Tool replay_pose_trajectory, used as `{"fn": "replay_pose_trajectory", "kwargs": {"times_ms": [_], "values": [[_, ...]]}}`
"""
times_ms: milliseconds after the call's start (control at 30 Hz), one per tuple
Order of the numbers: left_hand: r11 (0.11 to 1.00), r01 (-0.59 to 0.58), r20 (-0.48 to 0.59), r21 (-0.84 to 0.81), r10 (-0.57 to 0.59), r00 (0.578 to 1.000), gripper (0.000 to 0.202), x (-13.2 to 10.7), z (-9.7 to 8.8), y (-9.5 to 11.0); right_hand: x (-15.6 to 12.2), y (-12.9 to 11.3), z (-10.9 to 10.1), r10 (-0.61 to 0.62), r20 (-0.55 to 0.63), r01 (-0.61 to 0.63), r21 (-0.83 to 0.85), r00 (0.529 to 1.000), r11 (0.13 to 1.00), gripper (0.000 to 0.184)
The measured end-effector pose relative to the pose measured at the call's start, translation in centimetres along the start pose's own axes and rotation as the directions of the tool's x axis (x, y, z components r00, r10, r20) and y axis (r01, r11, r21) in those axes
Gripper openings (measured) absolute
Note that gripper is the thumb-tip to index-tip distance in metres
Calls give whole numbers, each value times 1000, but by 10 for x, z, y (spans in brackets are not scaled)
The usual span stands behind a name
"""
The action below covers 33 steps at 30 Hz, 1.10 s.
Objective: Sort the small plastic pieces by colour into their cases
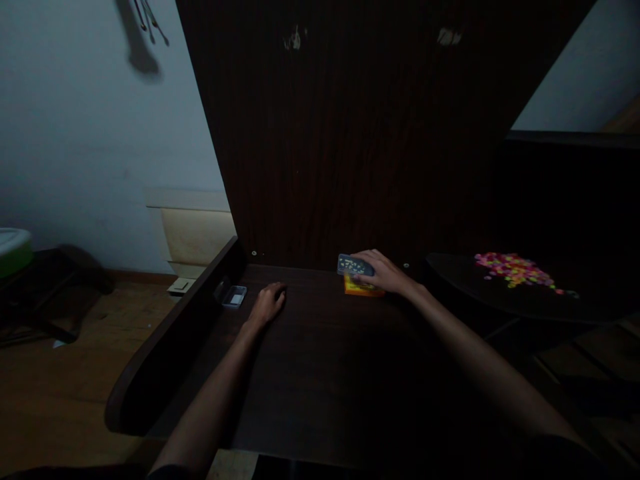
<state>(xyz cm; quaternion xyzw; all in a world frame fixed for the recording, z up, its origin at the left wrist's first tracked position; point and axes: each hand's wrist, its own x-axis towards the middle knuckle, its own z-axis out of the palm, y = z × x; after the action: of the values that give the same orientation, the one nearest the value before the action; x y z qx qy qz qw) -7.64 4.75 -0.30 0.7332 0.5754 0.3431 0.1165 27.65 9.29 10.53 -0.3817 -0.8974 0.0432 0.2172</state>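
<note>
My left hand (269,303) rests on the dark wooden tabletop (310,373), its fingers curled in a loose fist with nothing visible in them. To its left, by the raised side edge, lies a small clear plastic case (235,296) with a pale patch inside. My right hand (380,270) grips a small transparent plastic box (354,265) dotted with pale bits. Directly under that box is an orange-yellow box (364,287). In this dim light I cannot tell whether the two touch.
A tall dark panel (350,133) rises behind the tabletop. On a dark rounded surface (460,280) to the right lies a heap of small pink, yellow and orange pieces (517,269). A raised wooden side (165,353) borders the left. A green-and-white container (14,252) stands far left.
</note>
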Motion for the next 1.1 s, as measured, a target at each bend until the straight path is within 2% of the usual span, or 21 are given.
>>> {"fn": "replay_pose_trajectory", "kwargs": {"times_ms": [100, 233, 267, 333, 400, 500, 567, 700, 833, 967, 1100], "values": [[999, -4, -19, -33, 4, 1000, 34, -3, -4, 1, -3, -25, 4, -55, 17, 54, 45, 998, 998, 51], [988, -25, -185, -151, -4, 983, 52, -13, -9, 16, -8, -51, 15, -118, 57, 113, 78, 991, 990, 50], [976, -42, -185, -213, 2, 983, 61, -16, -8, 23, -8, -56, 18, -129, 68, 124, 80, 989, 989, 50], [921, -45, -99, -388, 7, 995, 81, -25, -4, 39, -9, -66, 25, -152, 87, 145, 81, 984, 986, 49], [779, 18, 41, -626, 9, 999, 93, -33, 2, 54, -8, -75, 31, -174, 98, 167, 77, 980, 983, 48], [521, 181, 187, -834, -41, 981, 92, -38, 9, 66, -5, -89, 40, -219, 109, 216, 42, 969, 975, 45], [427, 259, 240, -866, -97, 966, 84, -37, 10, 68, -3, -99, 48, -254, 121, 258, -13, 960, 966, 44], [370, 306, 246, -877, -201, 948, 72, -33, 3, 63, 4, -116, 65, -258, 145, 285, -213, 955, 935, 42], [334, 305, 235, -892, -234, 943, 68, -37, -4, 60, 14, -129, 80, -284, 224, 353, -388, 932, 852, 40], [302, 291, 220, -908, -249, 943, 62, -42, -9, 60, 25, -137, 85, -348, 311, 461, -457, 884, 761, 43], [254, 311, 231, -916, -300, 925, 62, -44, -14, 59, 35, -143, 87, -358, 371, 506, -473, 857, 721, 42]]}}
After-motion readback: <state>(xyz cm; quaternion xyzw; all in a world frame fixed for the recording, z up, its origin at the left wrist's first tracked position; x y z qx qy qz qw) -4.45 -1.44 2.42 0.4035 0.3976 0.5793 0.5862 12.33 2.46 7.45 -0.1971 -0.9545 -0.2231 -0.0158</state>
